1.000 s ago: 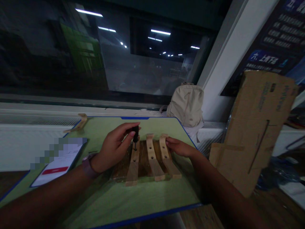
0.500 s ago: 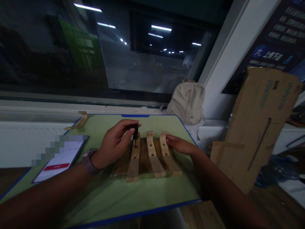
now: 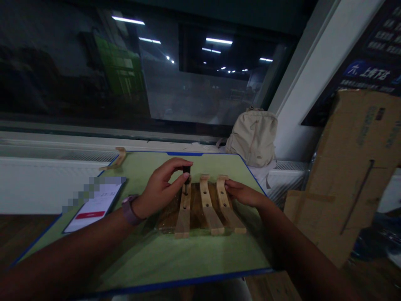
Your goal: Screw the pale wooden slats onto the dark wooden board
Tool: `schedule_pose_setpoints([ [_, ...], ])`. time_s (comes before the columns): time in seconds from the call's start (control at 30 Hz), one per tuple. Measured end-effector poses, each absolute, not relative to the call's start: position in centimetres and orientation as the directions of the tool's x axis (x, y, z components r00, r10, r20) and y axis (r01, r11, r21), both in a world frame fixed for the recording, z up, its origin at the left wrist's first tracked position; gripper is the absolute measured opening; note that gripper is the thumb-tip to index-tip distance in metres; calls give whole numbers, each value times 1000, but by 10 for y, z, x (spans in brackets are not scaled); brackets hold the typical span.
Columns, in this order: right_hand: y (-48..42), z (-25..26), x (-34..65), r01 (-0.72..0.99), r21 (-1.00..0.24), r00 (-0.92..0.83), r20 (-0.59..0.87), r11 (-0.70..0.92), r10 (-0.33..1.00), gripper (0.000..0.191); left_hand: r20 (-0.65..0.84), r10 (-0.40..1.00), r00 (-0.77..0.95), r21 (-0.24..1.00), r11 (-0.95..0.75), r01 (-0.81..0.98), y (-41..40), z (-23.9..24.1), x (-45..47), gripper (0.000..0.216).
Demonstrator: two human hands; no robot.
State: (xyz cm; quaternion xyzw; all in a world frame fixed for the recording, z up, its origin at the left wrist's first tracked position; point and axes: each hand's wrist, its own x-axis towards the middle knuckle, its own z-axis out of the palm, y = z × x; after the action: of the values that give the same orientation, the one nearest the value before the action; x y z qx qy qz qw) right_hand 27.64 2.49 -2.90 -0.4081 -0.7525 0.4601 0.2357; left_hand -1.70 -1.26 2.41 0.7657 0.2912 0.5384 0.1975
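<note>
My left hand (image 3: 161, 186) pinches a small black screwdriver (image 3: 186, 174) held upright, its tip on the far end of the leftmost of three pale wooden slats (image 3: 184, 208). The slats lie across a dark wooden board (image 3: 194, 207) on a green mat (image 3: 175, 255). My right hand (image 3: 246, 194) rests on the far end of the rightmost slat (image 3: 228, 205), fingers curled against it. A watch sits on my left wrist.
A phone (image 3: 95, 205) lies on the mat's left side. One loose wooden piece (image 3: 115, 159) rests at the mat's far left corner. A beige backpack (image 3: 254, 137) stands by the window, and a cardboard box (image 3: 354, 167) leans at the right.
The view has shifted slightly. Both hands keep their places on the slats, the left still pinching the screwdriver.
</note>
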Motion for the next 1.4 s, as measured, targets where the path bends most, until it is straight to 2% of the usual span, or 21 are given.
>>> schedule_pose_setpoints([
  [0.1,26,-29,276,421,-870,-562,-27,257,827,44,772,594,229,543,-802,248,-10,24,-17,24],
  [0.2,26,-29,277,428,-867,-569,-40,255,822,45,774,602,195,557,-794,242,-10,25,-17,20],
  [0.43,27,-30,279,423,-870,-577,-42,254,816,48,726,608,321,565,-794,224,-11,27,-22,25],
  [0.73,29,-31,279,437,-849,-588,-20,297,809,55,785,560,265,540,-828,151,-6,22,-21,24],
  [0.9,27,-28,278,447,-857,-558,-42,258,828,57,708,637,305,615,-769,177,-7,28,-24,23],
  [1.0,25,-25,276,451,-850,-547,-21,274,837,58,644,679,353,700,-709,88,-7,29,-24,32],
  [1.1,24,-23,276,455,-836,-559,-1,306,829,58,626,701,342,738,-675,31,-6,30,-23,29],
  [1.3,26,-25,278,486,-819,-573,-34,306,819,53,773,587,240,558,-810,180,-4,33,-24,17],
  [1.4,27,-26,278,470,-827,-588,-32,308,808,52,748,631,207,589,-774,232,-5,34,-24,15],
])
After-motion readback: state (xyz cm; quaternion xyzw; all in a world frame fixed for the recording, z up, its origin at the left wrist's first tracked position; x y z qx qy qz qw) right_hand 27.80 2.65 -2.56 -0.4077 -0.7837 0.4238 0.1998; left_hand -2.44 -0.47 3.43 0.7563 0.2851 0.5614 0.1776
